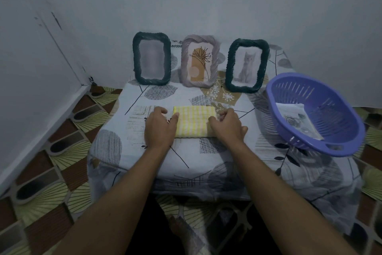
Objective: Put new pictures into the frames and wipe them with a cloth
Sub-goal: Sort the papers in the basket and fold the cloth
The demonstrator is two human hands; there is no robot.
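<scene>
A folded yellow-and-white checked cloth [194, 121] lies flat on the table's patterned cover. My left hand [160, 127] rests at its left edge, thumb touching the cloth. My right hand [226, 125] lies on its right edge with fingers curled over the corner. Three frames stand upright against the wall: a dark green frame [152, 58] with a blurred picture at the left, a mauve frame [199, 60] with a plant drawing in the middle, and a second dark green frame [247, 65] with a cat picture at the right.
A purple plastic basket [330, 147] sits tilted at the table's right edge, with loose printed pictures [297, 118] inside. The low table [186, 155] is draped in a leaf-patterned sheet. Patterned flooring surrounds it; walls close in at the back and left.
</scene>
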